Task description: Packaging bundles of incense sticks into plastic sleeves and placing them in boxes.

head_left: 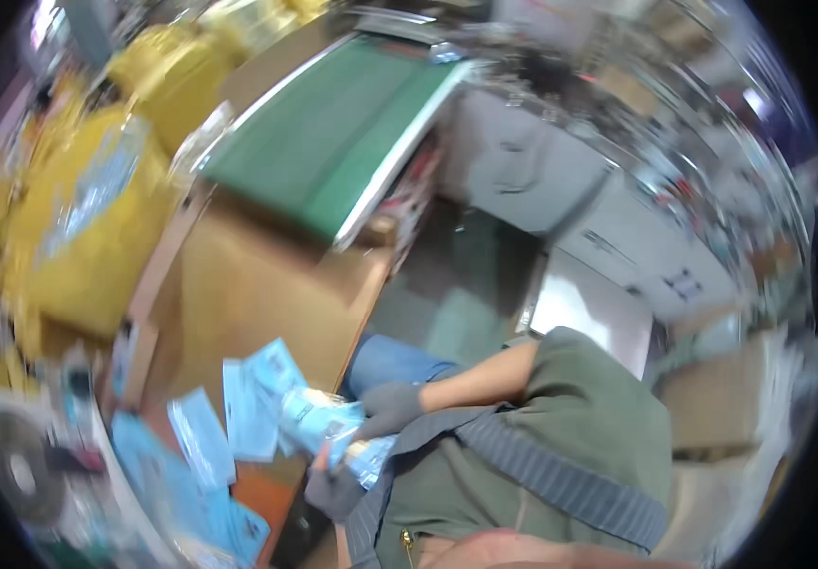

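My two hands, in grey gloves, meet at the near edge of the wooden table, around light-blue flat plastic packets. My right hand [392, 408] is closed on one side of a glossy blue packet [319, 417]. From below, my left hand [333, 491] grips the same bunch, with bare fingertips against the plastic. More blue wrapping [371, 462] shows between the hands and my body. Beside them, several loose blue packets [202, 441] lie spread to the left, some overlapping. Motion blur hides how many packets are in my grip.
Ahead, a green conveyor belt [324, 133] ends above the brown table [267, 275]. Full yellow sacks [96, 228] crowd the left. A round reel-like object [20, 469] sits at the lower left. White cabinets [532, 180] line the right, with cardboard boxes [717, 403] nearer.
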The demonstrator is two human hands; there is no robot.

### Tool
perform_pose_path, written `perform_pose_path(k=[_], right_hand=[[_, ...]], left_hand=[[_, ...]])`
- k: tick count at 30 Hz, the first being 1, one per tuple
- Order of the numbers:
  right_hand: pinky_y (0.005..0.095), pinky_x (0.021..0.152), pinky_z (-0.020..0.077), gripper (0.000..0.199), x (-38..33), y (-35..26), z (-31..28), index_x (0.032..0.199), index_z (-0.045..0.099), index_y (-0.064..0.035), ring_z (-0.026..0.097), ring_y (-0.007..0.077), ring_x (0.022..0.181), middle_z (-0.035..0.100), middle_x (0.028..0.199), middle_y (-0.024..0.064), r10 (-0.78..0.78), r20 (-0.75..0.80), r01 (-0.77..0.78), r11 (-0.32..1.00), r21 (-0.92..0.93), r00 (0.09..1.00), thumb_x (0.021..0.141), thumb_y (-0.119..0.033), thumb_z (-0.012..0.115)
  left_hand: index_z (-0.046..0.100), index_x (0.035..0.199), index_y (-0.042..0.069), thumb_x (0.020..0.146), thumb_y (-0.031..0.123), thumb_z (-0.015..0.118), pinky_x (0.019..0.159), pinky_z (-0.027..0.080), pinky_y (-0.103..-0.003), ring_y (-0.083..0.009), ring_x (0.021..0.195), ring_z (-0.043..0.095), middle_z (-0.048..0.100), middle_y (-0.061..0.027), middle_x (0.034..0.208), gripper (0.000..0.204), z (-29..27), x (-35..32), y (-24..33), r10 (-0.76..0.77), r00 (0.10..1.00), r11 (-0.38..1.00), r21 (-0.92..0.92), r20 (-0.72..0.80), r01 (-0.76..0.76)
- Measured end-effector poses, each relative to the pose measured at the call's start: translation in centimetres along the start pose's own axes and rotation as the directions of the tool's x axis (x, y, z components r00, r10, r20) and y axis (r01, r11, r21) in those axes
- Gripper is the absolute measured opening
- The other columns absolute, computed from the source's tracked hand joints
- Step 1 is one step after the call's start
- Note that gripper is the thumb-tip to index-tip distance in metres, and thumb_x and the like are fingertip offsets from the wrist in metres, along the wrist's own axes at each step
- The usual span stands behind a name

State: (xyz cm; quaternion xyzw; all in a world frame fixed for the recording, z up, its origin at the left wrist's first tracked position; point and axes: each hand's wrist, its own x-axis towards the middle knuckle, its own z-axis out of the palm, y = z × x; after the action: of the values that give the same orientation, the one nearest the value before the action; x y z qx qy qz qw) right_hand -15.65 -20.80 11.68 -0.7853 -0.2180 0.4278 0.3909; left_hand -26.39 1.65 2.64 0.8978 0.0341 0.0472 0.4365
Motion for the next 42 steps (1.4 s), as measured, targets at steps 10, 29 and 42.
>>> perform_pose_path(k=[10,29,42], right_hand=[[0.0481,0.060,0.0468,0.012,5.6,-15.2,-9.0,0.083,0.059,-0.0103,0.061,0.0375,0.068,0.061,0.070,0.0131,-0.770,-0.554,0.439,0.637,-0.634,0.318,0.072,-0.015,0.058],[0.0286,0.062,0.0460,0.016,9.6,-18.9,-12.8,0.087,0.066,-0.0059,0.057,0.0165,0.063,0.060,0.067,0.0075,-0.717,-0.312,0.602,0.694,-0.395,0.623,0.079,-0.016,0.056],[0.0591,0.104,0.0306,0.035,-3.0,-23.4,4.5,0.115,0.053,-0.0042,0.061,0.0356,0.093,0.063,0.092,0.0142,-0.895,0.444,0.969,-0.080,-0.236,0.034,0.082,-0.013,0.059]], left_hand=[[0.062,0.083,0.000,0.076,0.006,0.060,0.065,0.045,-0.036,-0.0212,0.071,0.059,0.061,-0.0120,0.078,0.009,-18.1,15.1,11.5,0.259,0.962,0.883,0.425,-0.091,-0.198],[0.051,0.120,0.001,0.084,0.069,0.038,0.068,0.053,-0.036,-0.0248,0.088,0.063,0.059,-0.0118,0.108,0.078,-19.9,12.6,5.5,-0.301,0.910,0.313,-0.872,0.286,0.377],[0.055,0.119,0.003,0.085,0.019,0.060,0.083,0.051,-0.028,-0.0160,0.094,0.062,0.064,-0.0097,0.104,0.038,-16.4,-9.2,11.5,-0.181,0.971,-0.221,-0.955,-0.158,-0.197]])
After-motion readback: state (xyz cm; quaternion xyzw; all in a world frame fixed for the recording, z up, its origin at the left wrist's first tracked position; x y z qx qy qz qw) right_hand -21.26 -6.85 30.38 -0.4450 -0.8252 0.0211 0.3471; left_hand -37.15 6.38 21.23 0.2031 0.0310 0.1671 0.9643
